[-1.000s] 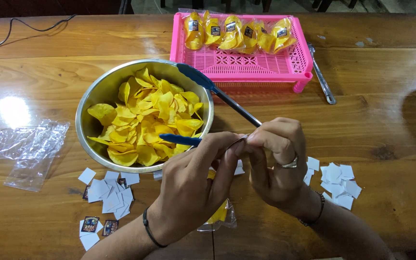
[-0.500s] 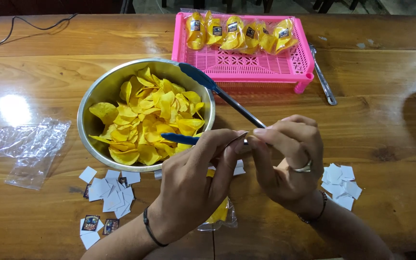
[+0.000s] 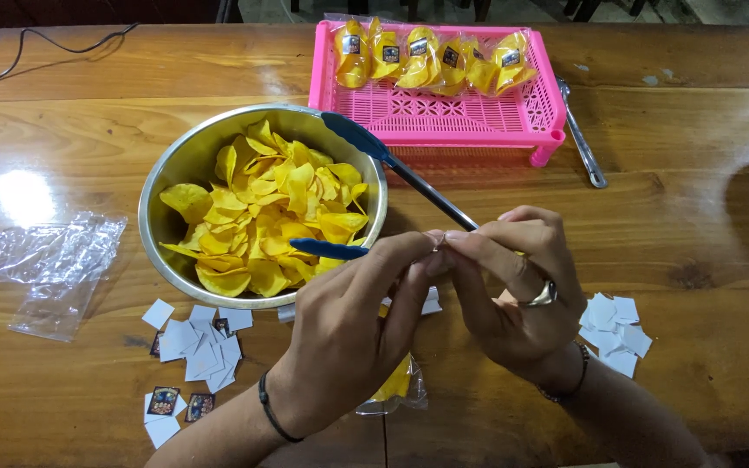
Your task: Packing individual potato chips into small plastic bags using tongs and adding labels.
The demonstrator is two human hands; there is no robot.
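My left hand and my right hand meet fingertip to fingertip over the table's front. Both pinch the top of a small clear bag of yellow chips, which hangs under the hands and is mostly hidden. A ring sits on my right hand. Just behind the hands stands a steel bowl full of yellow chips. Blue-tipped tongs rest across the bowl's rim, handle pointing toward my right hand.
A pink basket at the back holds several filled chip bags. A metal utensil lies to its right. Empty clear bags lie at left. Small paper labels sit front left, with more paper labels at right. A black cable runs far left.
My right hand has turned and shifted slightly right while both hands keep pinching the bag top. The bowl, tongs and basket have not moved.
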